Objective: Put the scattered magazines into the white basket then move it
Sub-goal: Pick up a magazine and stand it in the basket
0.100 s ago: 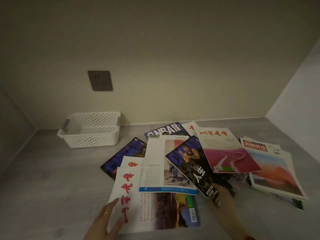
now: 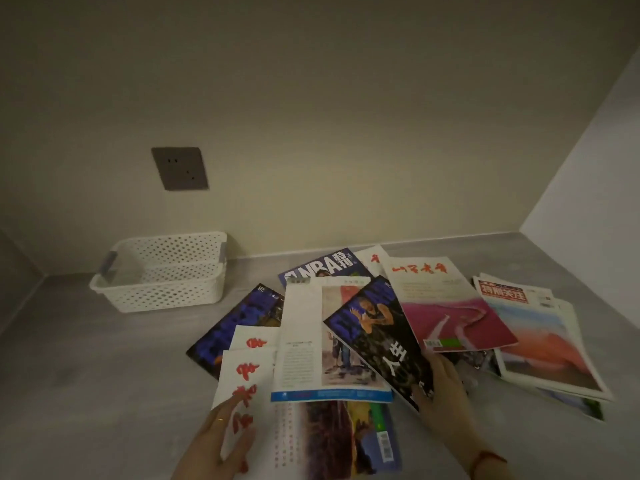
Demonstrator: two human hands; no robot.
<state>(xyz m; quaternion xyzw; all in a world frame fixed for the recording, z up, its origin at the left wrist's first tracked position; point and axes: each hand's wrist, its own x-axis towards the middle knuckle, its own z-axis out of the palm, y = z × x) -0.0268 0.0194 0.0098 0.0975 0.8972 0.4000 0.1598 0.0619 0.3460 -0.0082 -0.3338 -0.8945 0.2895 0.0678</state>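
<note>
One white basket (image 2: 166, 296) stands at the back left of the counter (image 2: 104, 375), below one wall socket (image 2: 179, 168), apart from about ten overlapping magazines (image 2: 450, 313). The left hand (image 2: 214, 441) rests with straight fingers on a white magazine (image 2: 242, 372). The right hand (image 2: 446, 393) grips the lower end of a black magazine (image 2: 381, 341).

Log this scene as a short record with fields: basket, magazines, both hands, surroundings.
basket: white basket, far left by the wall, looks empty
magazines: magazines scattered and overlapping on the grey surface, none in the basket
left: left hand rests with straight fingers on the white magazine with red calligraphy
right: right hand at the near corner of the black magazine; grip unclear
wall: socket plate above the basket
</note>
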